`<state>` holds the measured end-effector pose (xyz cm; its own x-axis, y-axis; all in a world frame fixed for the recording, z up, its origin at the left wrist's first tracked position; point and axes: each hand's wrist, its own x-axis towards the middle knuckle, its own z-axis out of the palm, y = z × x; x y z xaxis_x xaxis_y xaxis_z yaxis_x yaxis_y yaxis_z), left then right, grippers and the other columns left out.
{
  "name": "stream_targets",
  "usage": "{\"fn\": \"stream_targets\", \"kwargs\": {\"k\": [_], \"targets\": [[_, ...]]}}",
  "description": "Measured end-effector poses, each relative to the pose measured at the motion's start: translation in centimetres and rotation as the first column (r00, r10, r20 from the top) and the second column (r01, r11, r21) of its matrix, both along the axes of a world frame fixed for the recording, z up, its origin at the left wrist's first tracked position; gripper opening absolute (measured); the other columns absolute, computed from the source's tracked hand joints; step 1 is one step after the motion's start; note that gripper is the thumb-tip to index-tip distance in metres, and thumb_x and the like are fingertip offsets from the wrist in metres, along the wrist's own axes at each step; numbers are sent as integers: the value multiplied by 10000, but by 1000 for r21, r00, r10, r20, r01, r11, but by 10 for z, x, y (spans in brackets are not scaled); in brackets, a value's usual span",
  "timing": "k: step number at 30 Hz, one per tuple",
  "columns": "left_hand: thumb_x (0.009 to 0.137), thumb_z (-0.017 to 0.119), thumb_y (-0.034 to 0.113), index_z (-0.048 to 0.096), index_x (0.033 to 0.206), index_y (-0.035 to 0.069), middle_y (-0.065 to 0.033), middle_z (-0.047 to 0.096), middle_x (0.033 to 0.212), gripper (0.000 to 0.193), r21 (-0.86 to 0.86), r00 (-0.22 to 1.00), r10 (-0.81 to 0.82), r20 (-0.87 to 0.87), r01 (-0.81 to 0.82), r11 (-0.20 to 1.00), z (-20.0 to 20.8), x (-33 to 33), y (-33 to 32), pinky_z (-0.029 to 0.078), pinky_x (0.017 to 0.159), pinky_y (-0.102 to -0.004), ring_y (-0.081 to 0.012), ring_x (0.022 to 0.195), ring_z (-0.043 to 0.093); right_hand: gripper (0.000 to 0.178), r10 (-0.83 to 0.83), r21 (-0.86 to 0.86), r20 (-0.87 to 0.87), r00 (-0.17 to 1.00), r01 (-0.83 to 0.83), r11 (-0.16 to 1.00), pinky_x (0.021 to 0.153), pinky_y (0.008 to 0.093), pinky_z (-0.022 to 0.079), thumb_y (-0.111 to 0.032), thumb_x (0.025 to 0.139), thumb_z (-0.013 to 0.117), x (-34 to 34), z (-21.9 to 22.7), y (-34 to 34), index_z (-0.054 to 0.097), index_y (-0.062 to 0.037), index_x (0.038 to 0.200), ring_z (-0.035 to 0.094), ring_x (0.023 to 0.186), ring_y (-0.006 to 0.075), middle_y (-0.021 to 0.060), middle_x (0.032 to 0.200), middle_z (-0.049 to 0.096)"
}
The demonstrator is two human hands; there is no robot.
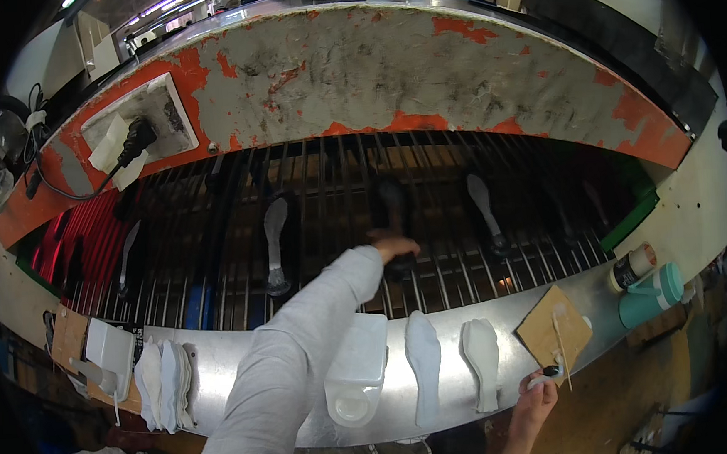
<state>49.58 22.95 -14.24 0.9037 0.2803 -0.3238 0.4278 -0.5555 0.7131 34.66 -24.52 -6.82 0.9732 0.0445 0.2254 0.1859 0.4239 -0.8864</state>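
Rods of dark metal [440, 282] under a reaching left hand [395, 247]

The left hand, at the end of a light grey sleeve [308, 334], reaches over the middle of the rods, at the near end of a dark, sole-shaped piece [392, 199]. Its fingers are bent and partly hidden; whether they grip the piece I cannot tell. Black sole-shaped pieces with grey centres lie on the rods to its left [276, 236] and right [482, 207].

The right hand [534, 406], at the near right, has its fingers closed around a small black-tipped object [549, 371], just beside a tan square board [548, 325] with a thin stick on it.

On the shiny metal ledge [228, 352], left to right, are a stack of pale, sole-shaped sheets [167, 385], a white rectangular plastic container [361, 356], a pale blue sole-shaped sheet [424, 365] and an off-white one [482, 361]. A teal plastic jug [647, 299] stands at the far right.
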Motion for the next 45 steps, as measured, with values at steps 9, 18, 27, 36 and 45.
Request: {"fn": "stream_targets", "kwargs": {"k": [9, 18, 27, 36, 45], "targets": [[871, 674, 233, 561, 1344, 33, -148, 633, 1238, 526, -963, 878, 478, -36, -158, 217, 203, -204, -46, 512, 1011, -369, -221, 1077, 660, 267, -1, -49, 27, 1000, 2, 999, 726, 289, 405, -261, 944, 716, -22, 14, -2, 632, -11, 980, 515, 843, 136, 33, 933, 578], [997, 433, 605, 264, 1569, 19, -347, 328, 1527, 837, -772, 817, 500, 288, 507, -384, 195, -395, -163, 475, 954, -507, -418, 1216, 561, 251, 184, -289, -101, 978, -206, 935, 661, 265, 363, -173, 1016, 596, -56, 37, 33, 610, 30, 868, 468, 801, 106, 20, 908, 519], [980, 516, 469, 400, 1505, 46, -332, 500, 1390, 684, -809, 583, 809, -76, 438, -392, 206, -451, -173, 549, 970, -514, -457, 1212, 583, 180, 585, -878, 455, 671, 228, 421, 791, 345, 361, -216, 716, 843, -85, 59, 84, 814, -178, 890, 526, 801, 208, 7, 941, 582], [882, 551, 727, 29, 1531, -77, -457, 443, 1299, 1157, -732, 827, 112, 551, 543, -411, 124, -520, -104, 594, 866, -561, -487, 1187, 569, 209, 543, -828, 558, 628, 369, 423, 801, 371, 330, -224, 673, 876, -95, 52, 108, 769, -145, 834, 516, 781, 193, 12, 912, 552], [889, 563, 704, 128, 1551, -6, -404, 416, 1366, 1064, -883, 388, 864, 321, 453, 124, 157, -548, -179, 593, 898, -532, -471, 1211, 558, 228, 643, -844, 535, 549, 386, 373, 833, 385, 321, -243, 682, 875, -93, 48, 108, 768, -140, 855, 521, 798, 192, 13, 937, 560]]}}
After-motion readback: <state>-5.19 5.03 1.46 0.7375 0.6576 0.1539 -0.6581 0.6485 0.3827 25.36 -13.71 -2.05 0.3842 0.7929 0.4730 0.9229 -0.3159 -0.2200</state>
